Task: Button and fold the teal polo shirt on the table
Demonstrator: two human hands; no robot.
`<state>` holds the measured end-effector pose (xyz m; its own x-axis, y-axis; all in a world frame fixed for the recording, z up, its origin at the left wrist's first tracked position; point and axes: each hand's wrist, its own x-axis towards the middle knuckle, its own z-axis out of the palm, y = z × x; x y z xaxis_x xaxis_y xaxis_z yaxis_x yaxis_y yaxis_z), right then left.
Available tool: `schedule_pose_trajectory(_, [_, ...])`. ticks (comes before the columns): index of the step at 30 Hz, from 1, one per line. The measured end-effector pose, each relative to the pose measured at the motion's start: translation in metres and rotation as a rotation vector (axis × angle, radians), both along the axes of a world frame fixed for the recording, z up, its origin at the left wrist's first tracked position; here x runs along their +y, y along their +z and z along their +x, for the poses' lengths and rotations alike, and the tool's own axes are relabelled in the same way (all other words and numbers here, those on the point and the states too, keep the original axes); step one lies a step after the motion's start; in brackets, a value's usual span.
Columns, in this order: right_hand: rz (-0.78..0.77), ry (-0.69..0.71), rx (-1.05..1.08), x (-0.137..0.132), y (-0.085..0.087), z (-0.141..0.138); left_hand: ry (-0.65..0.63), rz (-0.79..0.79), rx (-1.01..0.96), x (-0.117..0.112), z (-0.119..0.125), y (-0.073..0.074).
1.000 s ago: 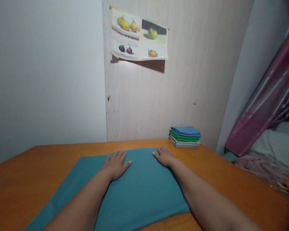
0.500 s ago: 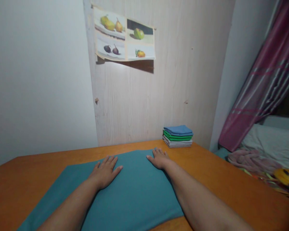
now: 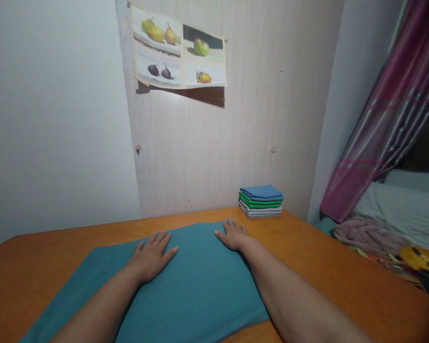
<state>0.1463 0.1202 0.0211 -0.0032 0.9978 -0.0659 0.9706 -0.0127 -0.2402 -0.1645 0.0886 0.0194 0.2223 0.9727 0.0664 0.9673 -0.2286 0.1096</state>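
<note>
A teal cloth (image 3: 200, 276) lies spread flat on the orange-brown table (image 3: 325, 267), its near edge close to the front of the table. My left hand (image 3: 153, 257) rests palm down on the cloth, left of its middle near the far edge, with fingers spread. At the far right corner of the cloth lies my right hand (image 3: 233, 234), also flat, its fingers apart and thumb pointing left. Neither hand grips the fabric. My forearms cover parts of the cloth's left side and right edge.
At the back right of the table stands a stack of folded cloths (image 3: 260, 202), blue on top, then green, grey and checked. A fruit picture sheet (image 3: 180, 52) hangs on the wall. To the right are a pink curtain (image 3: 364, 133) and a bed with a crumpled blanket (image 3: 372, 236).
The whole view has shifted slightly, so everything appears a little further left. Both hands stay at the same places on the cloth.
</note>
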Motion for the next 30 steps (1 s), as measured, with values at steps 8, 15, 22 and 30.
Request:
schedule_pose_trajectory(8, [-0.005,-0.005,0.009,0.003,-0.002,0.001,-0.001,0.004,0.004,0.002,0.000,-0.002])
schedule_pose_trajectory(15, [0.002,-0.009,0.004,0.000,-0.001,-0.001,-0.002,0.006,-0.006,0.000,0.002,0.000])
schedule_pose_trajectory(22, [0.017,-0.010,-0.020,-0.012,0.012,-0.005,0.000,-0.007,-0.012,-0.005,0.006,0.006])
schedule_pose_trajectory(30, [0.103,0.250,0.058,-0.078,0.030,-0.081,-0.007,0.025,-0.019,0.004,0.004,-0.003])
